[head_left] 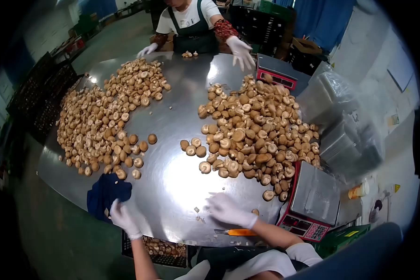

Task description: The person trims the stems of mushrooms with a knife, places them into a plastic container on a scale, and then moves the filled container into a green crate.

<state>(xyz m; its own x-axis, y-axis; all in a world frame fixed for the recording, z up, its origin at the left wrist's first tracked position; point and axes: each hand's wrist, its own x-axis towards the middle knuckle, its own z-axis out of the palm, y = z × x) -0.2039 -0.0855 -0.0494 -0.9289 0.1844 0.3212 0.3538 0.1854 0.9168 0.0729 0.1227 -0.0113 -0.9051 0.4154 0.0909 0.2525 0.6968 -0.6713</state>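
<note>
My left hand (122, 219), in a white glove, is at the near left table edge beside a dark blue cloth (108, 193). Its fingers look loosely extended, and nothing shows in them. My right hand (228, 211), also gloved, is low over the near middle of the metal table, fingers stretched leftward and slightly blurred, holding nothing I can see. Small pale scraps (197, 210) lie by its fingertips. An orange utility knife (240, 232) lies just below my right wrist. Beyond it spreads a large heap of shiitake mushrooms (252, 130), with several (191, 148) set apart at its left.
Another mushroom heap (98, 121) covers the table's left side. Red scales stand at the near right (315, 196) and far right (277, 74). Clear plastic containers (350, 144) are stacked at right. A person (193, 28) works opposite, gloved hands spread. A crate (161, 249) of mushrooms sits below the near edge.
</note>
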